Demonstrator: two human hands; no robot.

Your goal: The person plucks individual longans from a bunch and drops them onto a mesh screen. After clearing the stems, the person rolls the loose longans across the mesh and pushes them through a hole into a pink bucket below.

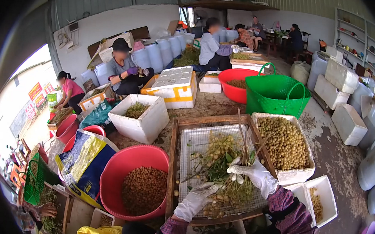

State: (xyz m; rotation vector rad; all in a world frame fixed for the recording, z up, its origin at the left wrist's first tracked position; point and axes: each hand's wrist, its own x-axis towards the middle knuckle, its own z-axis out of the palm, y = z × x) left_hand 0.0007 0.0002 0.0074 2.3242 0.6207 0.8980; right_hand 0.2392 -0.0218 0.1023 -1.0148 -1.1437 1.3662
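My right hand point(255, 174), in a white glove, is closed around a bundle of leafy fruit branches point(226, 159) with thin brown stems and small round yellowish fruit. My left hand point(195, 200), also gloved in white, touches the lower left of the bundle. Its fingers are drawn together, and what lies between them is hidden. Below both hands is a wooden-framed wire mesh screen point(194, 137) with loose fruit and twigs on it. A white foam box point(304, 168) heaped with loose round fruit point(281, 142) stands just right of the screen.
Left of the screen stands a red tub point(115, 173) of brownish fruit. Beyond it are a foam box point(136, 128) and a green basket point(280, 91). A small white bin point(328, 198) sits at right. Several people work farther back; another person's hand point(48, 210) shows at lower left.
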